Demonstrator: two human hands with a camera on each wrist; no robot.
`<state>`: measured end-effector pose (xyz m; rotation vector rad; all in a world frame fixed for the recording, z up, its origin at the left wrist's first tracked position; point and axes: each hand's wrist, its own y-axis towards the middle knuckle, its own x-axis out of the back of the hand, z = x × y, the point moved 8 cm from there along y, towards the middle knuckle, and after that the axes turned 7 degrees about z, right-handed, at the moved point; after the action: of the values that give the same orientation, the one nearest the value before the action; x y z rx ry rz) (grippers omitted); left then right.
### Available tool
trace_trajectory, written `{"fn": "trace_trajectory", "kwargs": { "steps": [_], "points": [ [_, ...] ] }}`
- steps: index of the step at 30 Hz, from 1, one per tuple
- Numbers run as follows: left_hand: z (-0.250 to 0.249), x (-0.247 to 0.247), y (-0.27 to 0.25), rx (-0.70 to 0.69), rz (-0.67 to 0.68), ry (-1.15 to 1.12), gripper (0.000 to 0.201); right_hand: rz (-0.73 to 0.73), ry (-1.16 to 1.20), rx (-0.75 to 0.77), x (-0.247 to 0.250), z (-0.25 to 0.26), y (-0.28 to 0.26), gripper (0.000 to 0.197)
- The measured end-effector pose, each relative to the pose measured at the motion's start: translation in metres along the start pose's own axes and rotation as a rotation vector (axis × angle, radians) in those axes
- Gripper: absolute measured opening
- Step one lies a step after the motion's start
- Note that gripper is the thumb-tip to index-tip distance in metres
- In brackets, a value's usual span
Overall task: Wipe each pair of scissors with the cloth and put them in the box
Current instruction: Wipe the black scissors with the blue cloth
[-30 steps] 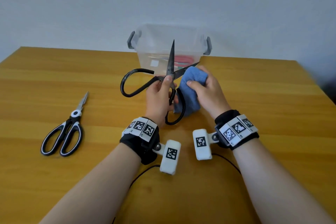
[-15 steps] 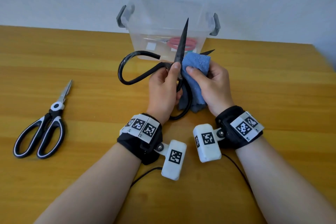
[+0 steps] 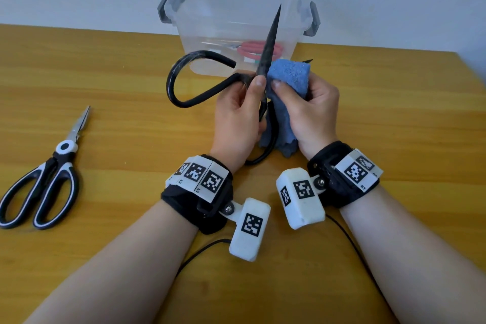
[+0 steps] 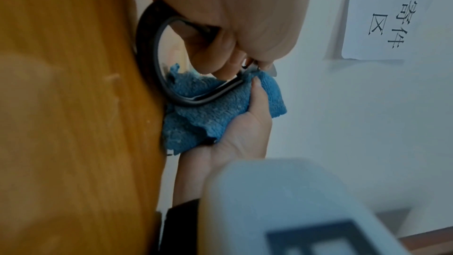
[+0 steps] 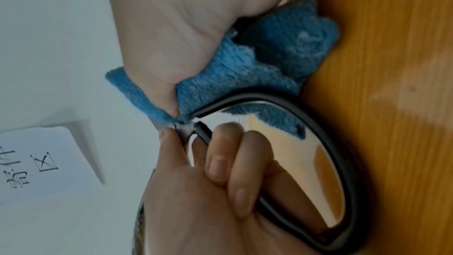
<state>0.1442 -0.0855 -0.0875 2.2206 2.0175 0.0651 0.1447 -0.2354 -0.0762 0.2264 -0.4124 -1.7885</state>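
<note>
- Left hand (image 3: 236, 116) grips the black scissors (image 3: 202, 81) near the pivot, thumb up along one blade, which points upright in front of the box (image 3: 236, 21).
- Right hand (image 3: 307, 108) clutches the blue cloth (image 3: 289, 73), wrapped round the other blade; only that blade's tip shows past the cloth.
- Both are held above the table's (image 3: 394, 126) middle, toward the far edge where the box stands. Something red lies inside it.
- Second scissors (image 3: 44, 179), black and white, lie shut near the left edge, not yet wiped, I judge.
- Black scissors look stiff, all metal, probably heavy, with sharp points: best held at the pivot or loops, away from the edges. Cloth is soft and bunches easily.
- Wrist views show what the head view hides: fingers (image 5: 220, 154) curled through the lower loop, and cloth hanging to the table; they miss the box.
</note>
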Motion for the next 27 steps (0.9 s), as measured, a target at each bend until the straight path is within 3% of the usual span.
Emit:
{"fn": "trace_trajectory", "kwargs": {
  "steps": [5, 11, 15, 20, 25, 27],
  "points": [
    [0.002, -0.001, 0.001, -0.002, 0.024, 0.11, 0.034, -0.183, 0.036, -0.119, 0.02, -0.016, 0.002, 0.023],
    [0.009, 0.004, 0.004, 0.043, -0.01, 0.07, 0.041, 0.064, 0.012, -0.076, -0.004, -0.012, 0.0, 0.009],
    [0.011, 0.003, 0.004, 0.04, -0.004, 0.034, 0.044, 0.009, -0.029, -0.056, 0.001, -0.008, 0.001, 0.017],
    [0.01, 0.003, 0.004, 0.006, -0.013, 0.082, 0.043, -0.144, 0.016, -0.151, 0.012, -0.019, 0.0, 0.018],
    [0.013, 0.006, 0.006, -0.001, -0.009, 0.08, 0.041, 0.042, 0.017, -0.114, -0.005, -0.012, -0.002, 0.018],
    [0.014, 0.004, 0.006, 0.015, 0.019, 0.039, 0.04, 0.051, -0.017, -0.091, -0.004, -0.01, -0.001, 0.019]
  ]
}}
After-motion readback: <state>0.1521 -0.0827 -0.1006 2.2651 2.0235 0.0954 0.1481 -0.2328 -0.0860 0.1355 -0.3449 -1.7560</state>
